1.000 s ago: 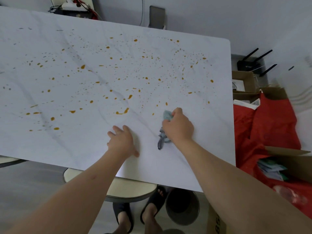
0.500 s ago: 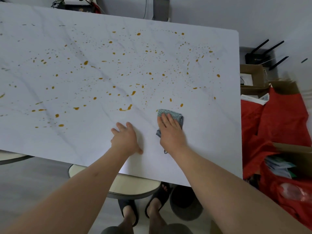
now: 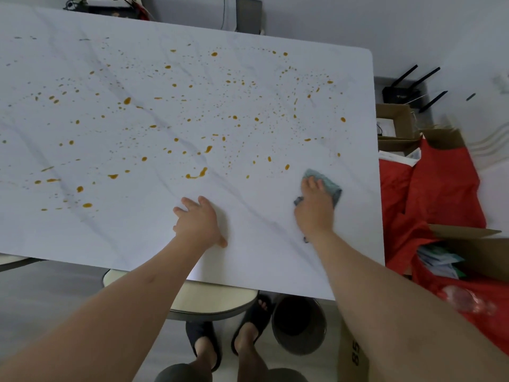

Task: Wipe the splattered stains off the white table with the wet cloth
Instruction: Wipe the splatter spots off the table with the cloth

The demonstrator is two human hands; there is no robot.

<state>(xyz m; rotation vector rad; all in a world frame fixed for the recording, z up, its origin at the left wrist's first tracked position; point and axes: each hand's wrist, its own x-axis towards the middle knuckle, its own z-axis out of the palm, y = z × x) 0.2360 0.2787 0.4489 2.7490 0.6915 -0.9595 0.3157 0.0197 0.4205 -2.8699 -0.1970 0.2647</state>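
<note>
Right hand [image 3: 314, 208] slid cloth [image 3: 326, 183] rightward, stains [image 3: 197, 173] remain

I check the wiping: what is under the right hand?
Under the right hand lies the wet cloth, flat on the white table; its edges show. Any stains beneath it are covered.

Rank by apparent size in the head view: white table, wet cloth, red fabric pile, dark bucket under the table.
1. white table, by far the largest.
2. red fabric pile.
3. dark bucket, partly hidden by the table edge.
4. wet cloth, mostly covered by the right hand, so its full extent is unsure.
</note>
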